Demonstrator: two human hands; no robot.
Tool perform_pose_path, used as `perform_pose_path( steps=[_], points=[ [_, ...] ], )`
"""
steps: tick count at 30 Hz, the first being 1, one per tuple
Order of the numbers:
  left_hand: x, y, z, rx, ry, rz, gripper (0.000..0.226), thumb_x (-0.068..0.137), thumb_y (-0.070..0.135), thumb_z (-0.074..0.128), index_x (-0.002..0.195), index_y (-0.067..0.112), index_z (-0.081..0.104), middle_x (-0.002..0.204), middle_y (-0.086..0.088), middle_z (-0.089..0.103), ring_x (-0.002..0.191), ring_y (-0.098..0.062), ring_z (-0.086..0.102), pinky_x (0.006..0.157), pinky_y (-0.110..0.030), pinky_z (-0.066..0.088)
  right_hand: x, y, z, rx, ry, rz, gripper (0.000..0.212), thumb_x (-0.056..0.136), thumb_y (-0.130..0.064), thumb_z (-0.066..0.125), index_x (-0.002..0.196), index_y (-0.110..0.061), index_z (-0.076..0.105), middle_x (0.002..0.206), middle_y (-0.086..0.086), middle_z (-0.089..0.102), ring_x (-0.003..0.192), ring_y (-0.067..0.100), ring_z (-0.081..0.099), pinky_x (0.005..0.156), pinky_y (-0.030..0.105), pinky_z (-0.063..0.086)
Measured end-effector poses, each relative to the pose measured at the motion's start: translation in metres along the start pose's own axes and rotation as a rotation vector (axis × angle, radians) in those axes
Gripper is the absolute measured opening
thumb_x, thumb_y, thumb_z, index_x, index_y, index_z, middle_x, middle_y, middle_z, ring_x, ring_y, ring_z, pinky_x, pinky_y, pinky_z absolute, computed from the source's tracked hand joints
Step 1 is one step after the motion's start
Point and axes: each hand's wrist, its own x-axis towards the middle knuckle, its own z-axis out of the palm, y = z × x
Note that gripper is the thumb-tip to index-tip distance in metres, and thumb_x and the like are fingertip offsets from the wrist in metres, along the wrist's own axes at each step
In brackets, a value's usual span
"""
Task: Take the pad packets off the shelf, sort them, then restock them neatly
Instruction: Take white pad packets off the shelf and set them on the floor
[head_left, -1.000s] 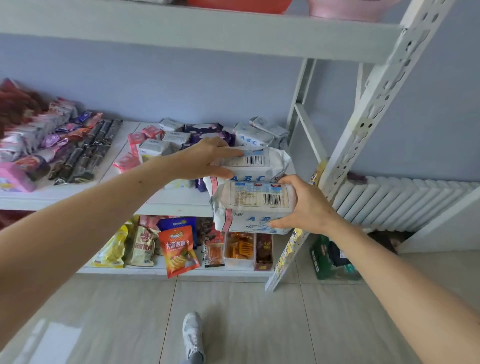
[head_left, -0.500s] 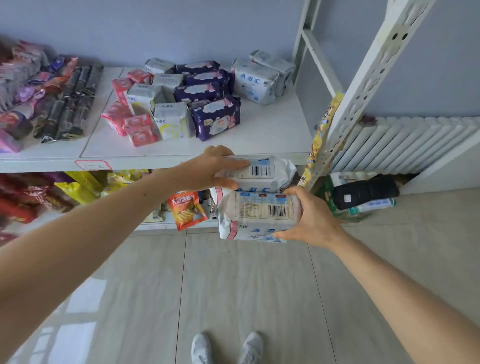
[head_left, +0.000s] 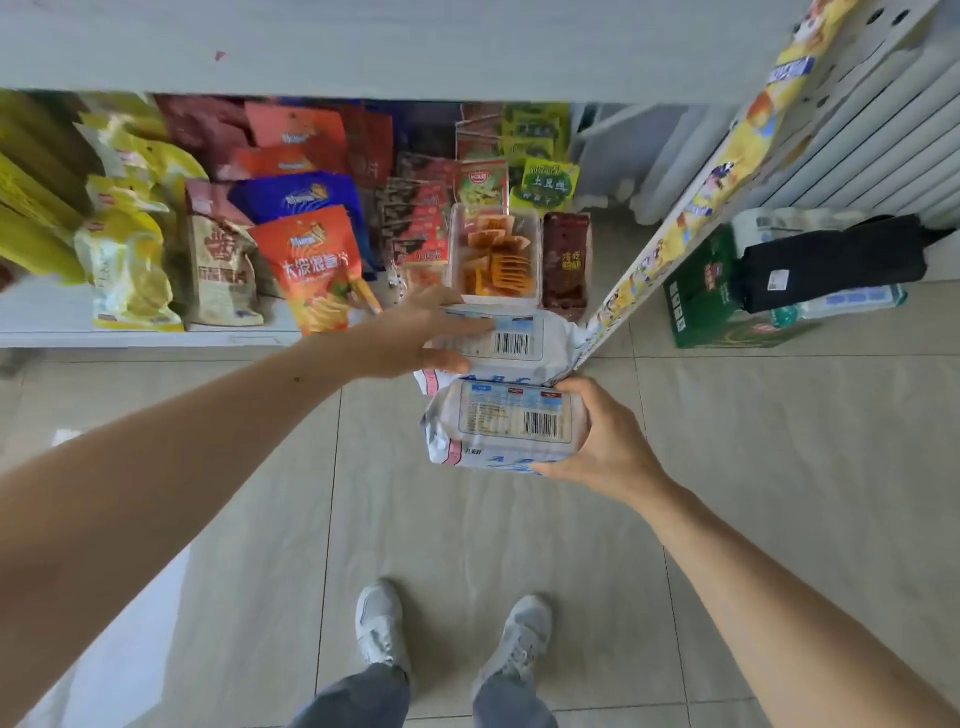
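I hold two white ABC pad packets in front of the low shelf, barcode labels up. My left hand (head_left: 415, 338) grips the farther pad packet (head_left: 514, 343) from its left side. My right hand (head_left: 602, 441) grips the nearer pad packet (head_left: 498, 426) from its right end. The two packets touch, the nearer one just below the farther one, over the tiled floor. The pad shelf itself shows only as its white underside edge (head_left: 363, 47) along the top.
The bottom shelf (head_left: 130, 338) holds snack bags, among them an orange chip bag (head_left: 311, 270) and a clear tub of snacks (head_left: 493, 254). A slanted white upright (head_left: 675, 223) stands right of the packets. A green box (head_left: 696, 296) and black bag (head_left: 831, 260) sit by the radiator. My grey shoes (head_left: 384, 629) are below.
The view has tilted down, so the pad shelf has left the frame and the bottom snack shelf and my feet show. Both hands have lowered with the same two packets.
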Motion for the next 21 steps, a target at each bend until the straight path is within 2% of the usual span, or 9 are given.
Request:
perform_pose_path(
  steps=[4, 6, 8, 9, 10, 12, 14, 17, 21],
  points=[
    [0.047, -0.053, 0.097, -0.09, 0.011, -0.007, 0.064, 0.082, 0.063, 0.05, 0.139, 0.036, 0.041, 0.142, -0.011, 0.032, 0.133, -0.029, 0.023, 0.109, -0.038, 0.022, 0.038, 0.094, 0.054, -0.003, -0.033, 0.004, 0.083, 0.052, -0.024, 0.091, 0.122, -0.025, 0.047, 0.107, -0.021, 0.055, 0.091, -0.011, 0.053, 0.075, 0.007, 0.04],
    [0.071, -0.076, 0.146, -0.085, 0.009, -0.019, 0.063, 0.082, 0.061, 0.049, 0.139, 0.037, 0.04, 0.142, -0.009, 0.032, 0.132, -0.027, 0.024, 0.11, -0.039, 0.023, 0.056, 0.143, 0.085, 0.014, -0.047, 0.009, 0.084, 0.051, -0.024, 0.091, 0.122, -0.025, 0.047, 0.112, -0.017, 0.057, 0.095, -0.006, 0.054, 0.08, 0.01, 0.042],
    [0.094, -0.097, 0.19, -0.104, 0.055, 0.022, 0.064, 0.08, 0.055, 0.054, 0.138, 0.032, 0.044, 0.142, -0.004, 0.032, 0.127, -0.015, 0.024, 0.112, -0.027, 0.022, 0.074, 0.188, 0.114, 0.008, -0.049, 0.005, 0.082, 0.051, -0.023, 0.091, 0.121, -0.026, 0.047, 0.11, -0.018, 0.057, 0.09, -0.008, 0.055, 0.075, 0.007, 0.04],
    [0.107, -0.107, 0.211, -0.118, 0.079, 0.059, 0.067, 0.078, 0.059, 0.055, 0.137, 0.028, 0.046, 0.14, -0.002, 0.033, 0.123, -0.01, 0.023, 0.109, -0.019, 0.021, 0.084, 0.211, 0.127, 0.002, -0.048, 0.005, 0.082, 0.051, -0.023, 0.091, 0.12, -0.026, 0.047, 0.109, -0.018, 0.057, 0.087, -0.009, 0.054, 0.072, 0.005, 0.038],
    [0.12, -0.118, 0.231, -0.117, 0.093, 0.083, 0.069, 0.077, 0.064, 0.051, 0.136, 0.027, 0.048, 0.139, -0.004, 0.035, 0.121, -0.009, 0.024, 0.105, -0.018, 0.021, 0.093, 0.233, 0.141, -0.003, -0.042, 0.006, 0.081, 0.052, -0.023, 0.09, 0.12, -0.026, 0.046, 0.108, -0.019, 0.057, 0.085, -0.01, 0.054, 0.07, 0.006, 0.038],
    [0.149, -0.144, 0.272, -0.085, 0.087, 0.061, 0.072, 0.077, 0.072, 0.041, 0.134, 0.029, 0.05, 0.135, -0.009, 0.039, 0.122, -0.019, 0.03, 0.102, -0.029, 0.026, 0.112, 0.273, 0.166, -0.001, -0.018, 0.001, 0.081, 0.052, -0.025, 0.09, 0.12, -0.026, 0.046, 0.109, -0.018, 0.058, 0.087, -0.007, 0.055, 0.072, 0.01, 0.041],
    [0.178, -0.172, 0.308, -0.037, 0.083, 0.024, 0.059, 0.084, 0.063, 0.048, 0.134, 0.032, 0.05, 0.128, -0.01, 0.042, 0.121, -0.027, 0.034, 0.101, -0.035, 0.031, 0.132, 0.31, 0.189, -0.015, 0.004, 0.002, 0.08, 0.052, -0.026, 0.089, 0.119, -0.027, 0.046, 0.103, -0.02, 0.057, 0.079, -0.009, 0.053, 0.066, 0.008, 0.038],
    [0.214, -0.202, 0.349, 0.009, 0.113, 0.044, 0.048, 0.088, 0.046, 0.056, 0.134, 0.032, 0.051, 0.126, -0.01, 0.046, 0.117, -0.029, 0.04, 0.092, -0.032, 0.033, 0.162, 0.356, 0.217, -0.05, 0.038, 0.001, 0.078, 0.052, -0.027, 0.088, 0.118, -0.027, 0.047, 0.092, -0.024, 0.051, 0.073, -0.007, 0.05, 0.062, 0.006, 0.033],
    [0.243, -0.225, 0.378, -0.001, 0.159, 0.036, 0.045, 0.09, 0.042, 0.055, 0.134, 0.032, 0.051, 0.129, -0.011, 0.044, 0.118, -0.028, 0.037, 0.096, -0.035, 0.032, 0.194, 0.393, 0.236, -0.086, 0.081, -0.045, 0.076, 0.054, -0.027, 0.087, 0.118, -0.026, 0.047, 0.104, -0.02, 0.052, 0.081, -0.003, 0.049, 0.065, 0.004, 0.034]
  ],
)
